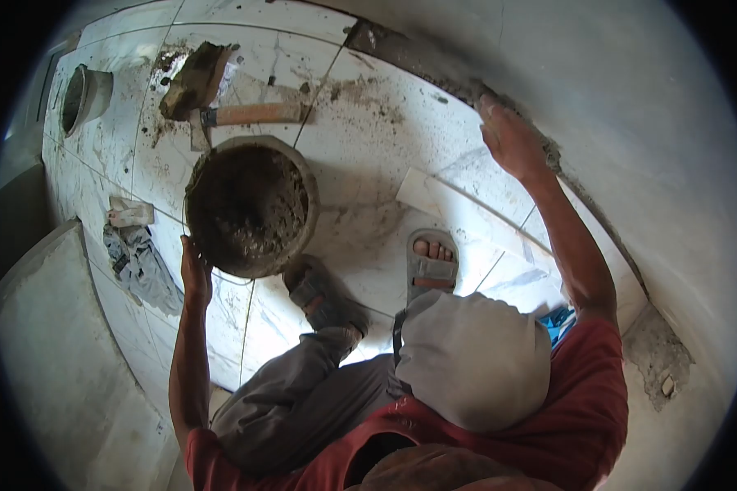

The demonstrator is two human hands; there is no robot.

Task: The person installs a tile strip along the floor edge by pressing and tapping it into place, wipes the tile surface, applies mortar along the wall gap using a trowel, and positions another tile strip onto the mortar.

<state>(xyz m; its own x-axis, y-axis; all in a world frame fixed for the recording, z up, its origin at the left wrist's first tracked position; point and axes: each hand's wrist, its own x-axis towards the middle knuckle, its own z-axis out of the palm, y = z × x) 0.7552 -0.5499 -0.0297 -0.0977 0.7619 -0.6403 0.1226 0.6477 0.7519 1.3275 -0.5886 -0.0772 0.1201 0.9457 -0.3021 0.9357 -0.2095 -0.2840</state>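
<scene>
My left hand [195, 270] is at the lower left rim of a round mortar-crusted bucket [308, 214], its fingers pressed against the outside of the rim. Dark wet mortar coats the inside of the bucket. At the upper right, my right hand [512, 141] reaches to the foot of the wall, beside the rough mortar-filled gap along the floor edge. Its fingers are extended, and I see nothing held in it. Just beyond the bucket lies a tool with an orange-brown handle [258, 114].
A mortar-covered piece [195, 82] lies behind the handle. A second container [98, 94] rests at the far left. A grey cloth [146, 266] is left of the bucket. A long pale tile strip [458, 206] lies near my sandalled feet. The wall [630, 139] curves along the right.
</scene>
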